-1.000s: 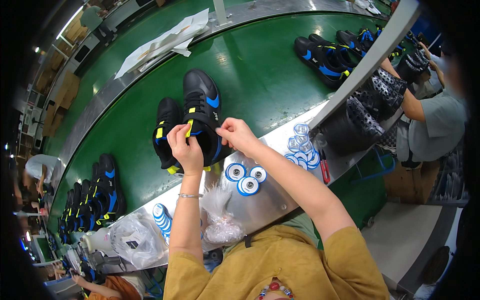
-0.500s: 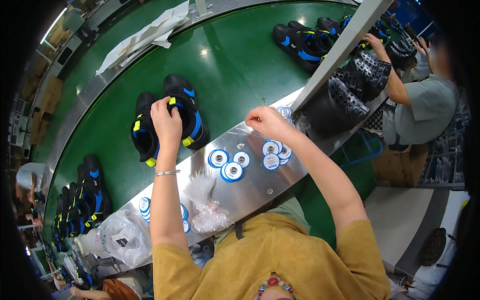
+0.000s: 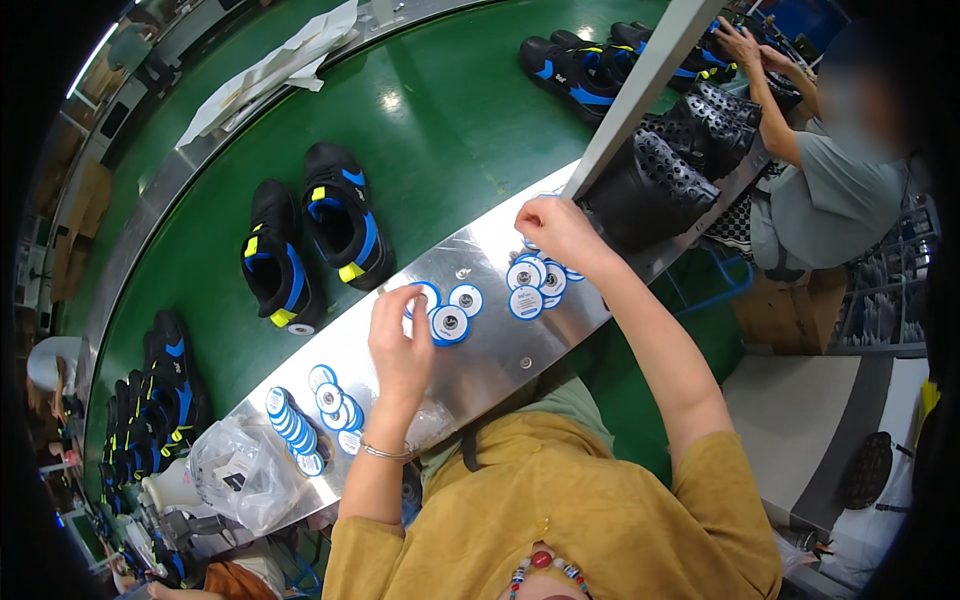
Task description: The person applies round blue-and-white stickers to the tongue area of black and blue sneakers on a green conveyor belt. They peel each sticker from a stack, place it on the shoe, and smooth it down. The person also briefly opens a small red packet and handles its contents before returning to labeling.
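Note:
My left hand point(image 3: 402, 345) is over the metal ledge, thumb and fingertips closed at the edge of a round blue-rimmed white tag point(image 3: 428, 296). Beside that lie a few more round tags point(image 3: 451, 322). Farther right, my right hand point(image 3: 562, 232) has its fingers curled together above another cluster of round tags point(image 3: 527, 300); whatever they pinch is hidden. A pair of black shoes with blue and yellow trim stands on the green surface, the left shoe point(image 3: 275, 245) and the right shoe point(image 3: 345, 215). One round tag point(image 3: 301, 329) shows at the left shoe's heel.
Overlapping rows of tags point(image 3: 290, 425) and a clear plastic bag point(image 3: 243, 478) occupy the ledge's left end. More shoes point(image 3: 172, 385) line up at far left, others point(image 3: 570, 75) at far right. A grey post point(image 3: 640, 95) and black boots point(image 3: 655, 195) stand right, near a co-worker point(image 3: 835, 200).
My left hand has left the shoes and come down to the tags on the ledge. My right hand has shifted slightly right. The tag at the left shoe's heel now shows.

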Motion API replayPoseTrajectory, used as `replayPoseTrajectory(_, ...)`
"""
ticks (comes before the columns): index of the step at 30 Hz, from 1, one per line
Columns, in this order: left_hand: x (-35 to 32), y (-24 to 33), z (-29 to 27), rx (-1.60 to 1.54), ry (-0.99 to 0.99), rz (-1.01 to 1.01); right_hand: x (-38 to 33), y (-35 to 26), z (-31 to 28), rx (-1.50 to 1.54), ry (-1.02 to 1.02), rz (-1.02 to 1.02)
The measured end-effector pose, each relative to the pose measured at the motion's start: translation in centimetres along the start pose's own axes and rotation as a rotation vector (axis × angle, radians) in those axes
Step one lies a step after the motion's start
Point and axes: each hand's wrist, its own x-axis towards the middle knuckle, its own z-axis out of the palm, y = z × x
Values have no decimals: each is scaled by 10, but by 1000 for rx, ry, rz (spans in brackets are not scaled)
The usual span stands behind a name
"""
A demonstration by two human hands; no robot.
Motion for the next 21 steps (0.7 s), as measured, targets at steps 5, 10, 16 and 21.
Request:
replayPoseTrajectory(5,-12,17,29,-66,-146,96,-9,-12,22,-320,-32,131)
replayPoseTrajectory(10,-14,20,38,-62,-211,146,-9,-2,45,-401,1,146)
replayPoseTrajectory(16,-12,21,36,-57,-295,155,-29,-2,12,149,4,224)
replayPoseTrajectory(21,-12,28,49,-32,-433,224,-55,-2,-15,688,12,174)
